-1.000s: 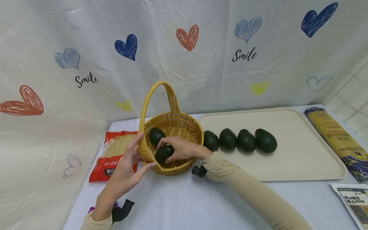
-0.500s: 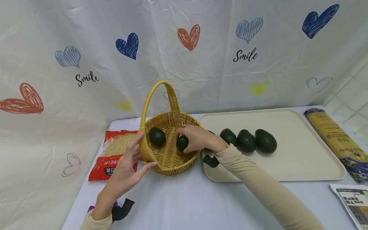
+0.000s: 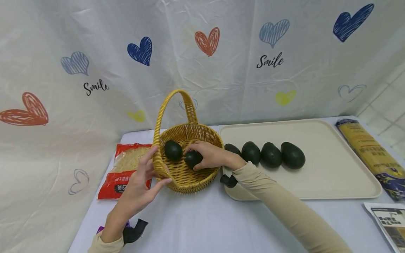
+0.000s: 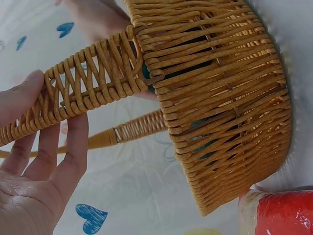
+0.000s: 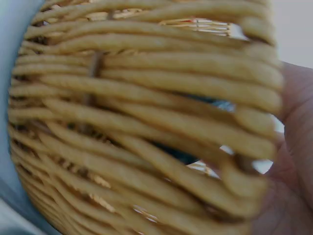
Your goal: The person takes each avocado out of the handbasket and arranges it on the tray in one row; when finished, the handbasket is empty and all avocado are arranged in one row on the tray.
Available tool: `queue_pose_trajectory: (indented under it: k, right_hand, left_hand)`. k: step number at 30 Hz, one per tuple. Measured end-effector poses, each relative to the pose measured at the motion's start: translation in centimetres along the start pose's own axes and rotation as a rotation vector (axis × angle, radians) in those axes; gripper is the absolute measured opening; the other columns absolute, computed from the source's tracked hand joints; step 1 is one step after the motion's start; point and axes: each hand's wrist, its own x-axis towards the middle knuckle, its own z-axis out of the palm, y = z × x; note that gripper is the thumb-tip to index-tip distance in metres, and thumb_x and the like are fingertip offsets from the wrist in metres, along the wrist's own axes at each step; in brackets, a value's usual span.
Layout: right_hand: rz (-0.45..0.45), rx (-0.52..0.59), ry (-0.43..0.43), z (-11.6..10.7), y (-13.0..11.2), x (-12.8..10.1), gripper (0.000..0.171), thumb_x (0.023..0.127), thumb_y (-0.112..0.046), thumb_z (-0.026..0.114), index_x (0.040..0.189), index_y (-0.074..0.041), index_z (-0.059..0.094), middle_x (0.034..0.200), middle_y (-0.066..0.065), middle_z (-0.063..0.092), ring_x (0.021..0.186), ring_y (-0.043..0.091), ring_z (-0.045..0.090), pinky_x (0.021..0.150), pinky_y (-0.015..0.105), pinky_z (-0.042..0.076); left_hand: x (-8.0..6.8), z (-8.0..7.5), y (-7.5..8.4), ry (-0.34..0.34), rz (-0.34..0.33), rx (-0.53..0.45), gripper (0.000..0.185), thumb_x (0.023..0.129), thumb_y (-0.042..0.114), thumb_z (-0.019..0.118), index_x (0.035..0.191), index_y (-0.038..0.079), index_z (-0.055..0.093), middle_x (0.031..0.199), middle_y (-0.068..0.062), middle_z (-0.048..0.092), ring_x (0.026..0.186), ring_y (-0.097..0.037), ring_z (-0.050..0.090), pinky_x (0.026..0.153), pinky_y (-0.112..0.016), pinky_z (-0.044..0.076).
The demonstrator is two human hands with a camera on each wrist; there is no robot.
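Note:
A yellow wicker basket (image 3: pixel 218 140) stands on the table with its handle (image 3: pixel 161 116) arched upright. My left hand (image 3: pixel 139 189) holds the lower near part of that handle; the left wrist view has the thumb on one face and fingers (image 4: pixel 77 142) on the other. Inside the basket, my right hand (image 3: pixel 210 154) grips a dark green avocado (image 3: pixel 192 160) by its sides. A second avocado (image 3: pixel 173 151) lies to its left against the basket wall. From the right wrist, the woven wall (image 5: pixel 146 73) hides most of the hand and fruit.
Right of the basket, a beige tray (image 3: pixel 332 175) bears a row of several avocados (image 3: pixel 271 154). A red pasta bag (image 3: pixel 109 182) lies left of the basket. A yellow-and-blue packet (image 3: pixel 373 151) lies beyond the tray, with a white printed packet (image 3: pixel 387 221) nearer.
My right hand carried the avocado from the basket's near left to its right side, then slightly back left. The other avocado shifted a little. My left hand stays on the handle.

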Motion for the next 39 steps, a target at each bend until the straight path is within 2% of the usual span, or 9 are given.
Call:
queue_pose_trajectory:
  k: [6,11,18,23,27,33,39]
  right_hand:
    - [-0.044,0.075,0.041,1.0,0.2,0.5,0.053,0.09,-0.01,0.084,0.137,-0.003,0.062,0.136,0.012,0.063,0.13,0.028,0.057,0.112,0.041,0.047]
    - [0.005,0.096,0.007,1.4,-0.1,0.7,0.054,0.092,-0.018,0.083,0.138,-0.005,0.06,0.136,0.012,0.064,0.128,0.028,0.059,0.108,0.04,0.049]
    - [0.178,-0.04,-0.021,0.9,-0.4,0.3,0.056,0.098,-0.033,0.076,0.146,-0.012,0.057,0.145,0.012,0.061,0.133,0.03,0.057,0.108,0.048,0.05]
    - [0.159,-0.075,-0.042,0.3,-0.1,0.2,0.048,0.101,-0.023,0.072,0.147,-0.016,0.059,0.145,0.012,0.059,0.135,0.032,0.055,0.11,0.049,0.048]
    - [0.127,-0.081,-0.069,-0.1,0.1,0.1,0.047,0.098,-0.019,0.075,0.143,-0.016,0.063,0.143,0.012,0.059,0.132,0.031,0.055,0.109,0.046,0.048]
    - [0.12,-0.062,-0.116,-0.2,0.3,0.0,0.064,0.089,-0.015,0.085,0.147,-0.014,0.059,0.145,0.013,0.056,0.132,0.03,0.053,0.109,0.043,0.047]
    - [0.118,0.009,-0.1,0.0,0.6,0.2,0.069,0.084,-0.013,0.09,0.145,-0.008,0.058,0.146,0.012,0.058,0.136,0.029,0.052,0.111,0.041,0.046]
  left_hand:
    - [0.1,0.1,0.0,-0.001,-0.003,0.004,0.117,0.072,-0.017,0.087,0.164,0.01,0.021,0.123,-0.017,0.071,0.106,-0.028,0.073,0.088,-0.026,0.06]
    - [0.0,0.2,0.0,-0.003,-0.01,0.0,0.117,0.072,-0.017,0.087,0.164,0.01,0.021,0.122,-0.016,0.071,0.104,-0.027,0.074,0.087,-0.025,0.061]
    - [0.0,0.2,0.0,-0.004,-0.013,0.003,0.116,0.073,-0.017,0.086,0.165,0.011,0.021,0.123,-0.017,0.07,0.105,-0.028,0.074,0.088,-0.025,0.06]
    - [0.0,0.2,0.0,-0.001,-0.014,0.002,0.117,0.073,-0.017,0.086,0.165,0.011,0.021,0.124,-0.018,0.069,0.105,-0.028,0.073,0.088,-0.024,0.06]
    - [-0.1,0.2,0.1,0.002,-0.02,0.01,0.117,0.072,-0.017,0.086,0.165,0.011,0.02,0.124,-0.017,0.07,0.106,-0.028,0.073,0.088,-0.024,0.06]
    - [-0.1,0.2,0.1,0.003,-0.023,0.012,0.117,0.072,-0.016,0.086,0.165,0.011,0.021,0.125,-0.018,0.069,0.107,-0.029,0.073,0.089,-0.023,0.059]
    - [-0.1,0.2,0.2,0.006,-0.026,0.01,0.116,0.073,-0.016,0.086,0.165,0.012,0.021,0.122,-0.016,0.07,0.107,-0.028,0.073,0.089,-0.023,0.059]
